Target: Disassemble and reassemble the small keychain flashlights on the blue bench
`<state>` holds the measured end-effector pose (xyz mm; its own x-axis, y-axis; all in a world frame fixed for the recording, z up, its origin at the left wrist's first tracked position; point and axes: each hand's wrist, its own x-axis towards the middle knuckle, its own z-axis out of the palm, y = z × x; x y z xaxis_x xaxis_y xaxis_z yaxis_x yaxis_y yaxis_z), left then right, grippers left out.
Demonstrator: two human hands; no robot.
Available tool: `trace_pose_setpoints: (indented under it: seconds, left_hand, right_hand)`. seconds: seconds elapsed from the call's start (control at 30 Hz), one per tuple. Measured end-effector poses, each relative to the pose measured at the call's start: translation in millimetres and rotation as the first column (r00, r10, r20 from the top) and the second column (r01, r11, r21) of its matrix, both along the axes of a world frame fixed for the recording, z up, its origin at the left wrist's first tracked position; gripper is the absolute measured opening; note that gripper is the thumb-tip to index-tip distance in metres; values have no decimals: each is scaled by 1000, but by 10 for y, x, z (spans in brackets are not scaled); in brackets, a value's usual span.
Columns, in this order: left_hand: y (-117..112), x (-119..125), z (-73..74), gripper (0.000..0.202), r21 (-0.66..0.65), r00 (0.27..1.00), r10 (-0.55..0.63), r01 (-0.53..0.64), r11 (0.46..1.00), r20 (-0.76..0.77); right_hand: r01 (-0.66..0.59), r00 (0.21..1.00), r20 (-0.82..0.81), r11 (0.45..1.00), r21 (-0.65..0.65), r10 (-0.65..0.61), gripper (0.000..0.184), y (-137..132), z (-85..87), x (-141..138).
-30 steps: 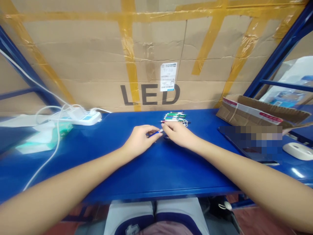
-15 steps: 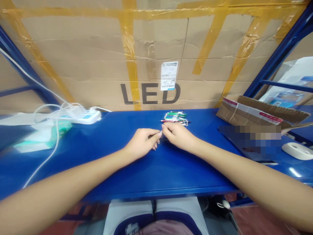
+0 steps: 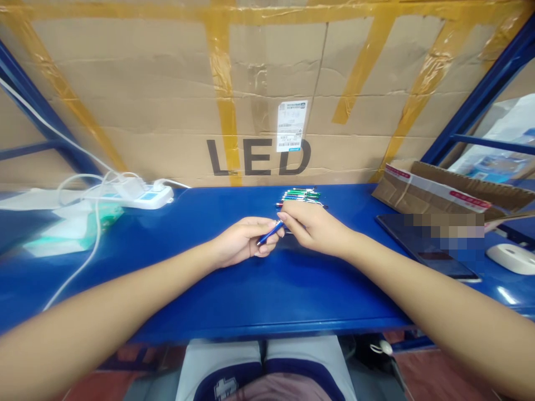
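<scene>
A small blue pen (image 3: 270, 233) with a silver tip lies tilted between both my hands over the blue table (image 3: 234, 301). My left hand (image 3: 240, 240) curls its fingers round the pen's lower end. My right hand (image 3: 314, 226) pinches the silver upper end with thumb and forefinger. Just behind my right hand lies a row of several pens (image 3: 301, 196), green, blue and red, side by side on the table.
A white power strip (image 3: 140, 196) with white cables and a green-and-white pack (image 3: 69, 234) sit at the left. A dark tablet (image 3: 430, 253), a white mouse (image 3: 512, 258) and an open cardboard box (image 3: 447, 192) are at the right. A big carton marked LED (image 3: 259, 94) stands behind.
Both hands have lifted slightly and drawn a little toward me. The blue pen, mostly hidden half a second ago, now shows tilted between my fingers.
</scene>
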<state>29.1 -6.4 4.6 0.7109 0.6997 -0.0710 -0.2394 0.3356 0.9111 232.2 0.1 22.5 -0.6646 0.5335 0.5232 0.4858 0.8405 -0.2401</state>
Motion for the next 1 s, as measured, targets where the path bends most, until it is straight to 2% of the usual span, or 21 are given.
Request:
trace_pose_setpoints:
  seconds: [0.1, 0.17, 0.4, 0.63, 0.73, 0.8, 0.87, 0.9, 0.93, 0.97, 1.0]
  left_hand:
    - [16, -36, 21, 25, -162, 988, -155, 157, 974, 28]
    - [26, -50, 28, 28, -234, 976, -214, 214, 948, 27]
    - [52, -37, 24, 27, -271, 990, -129, 138, 953, 53]
    - [18, 13, 47, 30, -169, 997, -72, 71, 983, 3]
    - [34, 10, 78, 35, -52, 998, -2, -1, 999, -57]
    - [97, -33, 117, 42, 75, 984, 96, -86, 993, -148]
    - [205, -120, 172, 44, 276, 917, 251, -166, 947, -309]
    - [272, -176, 204, 42, 416, 835, 351, -165, 894, -423]
    - [344, -237, 238, 41, 583, 723, 460, -98, 806, -515]
    - [418, -300, 271, 40, 733, 613, 557, 52, 679, -560]
    - [491, -358, 303, 38, 813, 499, 654, 223, 538, -569]
  right_hand:
    - [-60, 998, 13, 998, 32, 59, 29, -4, 8, 19]
    - [-81, 996, 34, 996, 30, 79, 29, 4, 1, 28]
    - [39, 999, 22, 999, 36, -40, 31, 32, -25, 0]
    - [153, 965, -195, 981, -120, -174, 37, 19, -6, -78]
    - [153, 947, -253, 971, -182, -197, 36, 37, -21, -85]
    - [169, 938, -267, 963, -207, -222, 36, 53, -31, -77]
    - [185, 937, -256, 959, -213, -238, 36, 75, -38, -62]
    - [191, 938, -248, 959, -212, -242, 36, 90, -41, -52]
    - [198, 938, -243, 957, -210, -247, 35, 108, -43, -39]
    - [208, 937, -239, 956, -208, -255, 35, 129, -46, -24]
    - [221, 934, -235, 953, -207, -268, 35, 152, -49, -8]
